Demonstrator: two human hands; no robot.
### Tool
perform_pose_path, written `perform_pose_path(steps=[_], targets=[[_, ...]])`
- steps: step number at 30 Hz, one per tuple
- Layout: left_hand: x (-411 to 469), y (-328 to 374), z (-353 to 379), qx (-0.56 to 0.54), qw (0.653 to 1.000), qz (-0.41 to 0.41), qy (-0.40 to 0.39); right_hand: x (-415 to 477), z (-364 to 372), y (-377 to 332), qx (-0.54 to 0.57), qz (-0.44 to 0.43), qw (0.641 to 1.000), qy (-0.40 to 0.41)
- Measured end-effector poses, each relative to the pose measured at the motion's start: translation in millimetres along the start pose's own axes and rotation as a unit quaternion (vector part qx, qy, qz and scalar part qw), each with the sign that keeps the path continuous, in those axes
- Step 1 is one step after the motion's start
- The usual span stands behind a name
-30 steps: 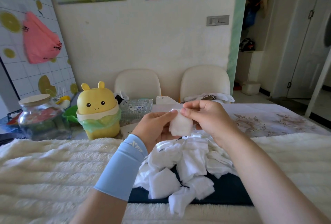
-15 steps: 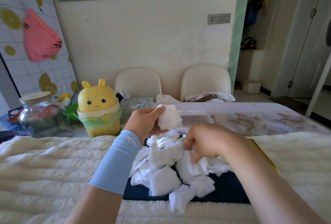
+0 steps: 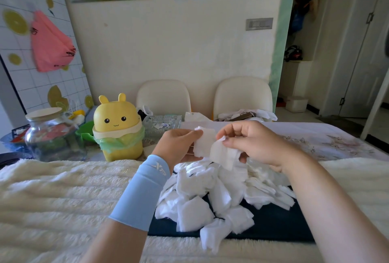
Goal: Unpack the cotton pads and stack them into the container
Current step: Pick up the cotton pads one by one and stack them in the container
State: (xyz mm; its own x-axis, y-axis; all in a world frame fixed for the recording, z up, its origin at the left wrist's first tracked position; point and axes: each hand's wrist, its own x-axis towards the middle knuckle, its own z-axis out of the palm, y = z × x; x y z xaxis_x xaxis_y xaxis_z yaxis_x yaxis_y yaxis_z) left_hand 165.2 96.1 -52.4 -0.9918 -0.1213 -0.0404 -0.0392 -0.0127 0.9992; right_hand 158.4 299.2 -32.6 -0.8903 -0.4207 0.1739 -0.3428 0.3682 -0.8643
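Observation:
A loose heap of white cotton pads [image 3: 212, 195] lies on a dark blue mat [image 3: 273, 220] in front of me. My left hand [image 3: 179, 147], with a light blue sleeve on the wrist, holds a small stack of pads [image 3: 203, 142] above the heap. My right hand [image 3: 252, 142] pinches one more cotton pad [image 3: 223, 154] by its top edge, right beside that stack. The clear container seen earlier behind the heap is hidden by my hands.
A fluffy cream blanket [image 3: 63, 195] covers the near surface. At the back left stand a yellow bunny-shaped bin [image 3: 117, 128], a glass jar [image 3: 50, 134] and a clear glass tray [image 3: 162, 126]. Two cream chairs [image 3: 242, 96] stand beyond the flowered tablecloth [image 3: 315, 138].
My right hand has come up from the heap with a single pad and brought it to the stack in my left hand. The left hand stayed raised.

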Motion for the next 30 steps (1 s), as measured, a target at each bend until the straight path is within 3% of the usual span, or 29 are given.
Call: perform_pose_path(steps=[7, 11, 16, 19, 23, 30], targets=[[-8.2, -0.1, 8.9, 0.029, 0.998, 0.021, -0.043, 2.1, 5.7, -4.7, 0.06, -0.041, 0.996, 0.053], [-12.5, 1.6, 13.1, -0.025, 0.995, 0.006, -0.093, 6.3, 9.5, -3.8, 0.03, -0.053, 0.992, 0.109], [-11.6, 2.4, 14.3, -0.04, 0.993, -0.005, -0.108, 7.7, 12.2, -1.5, 0.0, -0.066, 0.986, 0.151], [-11.9, 0.6, 13.6, -0.039, 0.994, 0.008, -0.103, 8.0, 10.4, -2.9, 0.052, -0.074, 0.985, 0.148], [-11.8, 2.1, 12.3, -0.106, 0.99, -0.009, -0.097, 7.7, 5.0, -1.9, 0.138, -0.012, 0.985, 0.103], [-13.4, 4.8, 10.2, -0.118, 0.983, -0.018, -0.142, 7.6, 6.8, -2.1, 0.201, 0.038, 0.969, 0.136]])
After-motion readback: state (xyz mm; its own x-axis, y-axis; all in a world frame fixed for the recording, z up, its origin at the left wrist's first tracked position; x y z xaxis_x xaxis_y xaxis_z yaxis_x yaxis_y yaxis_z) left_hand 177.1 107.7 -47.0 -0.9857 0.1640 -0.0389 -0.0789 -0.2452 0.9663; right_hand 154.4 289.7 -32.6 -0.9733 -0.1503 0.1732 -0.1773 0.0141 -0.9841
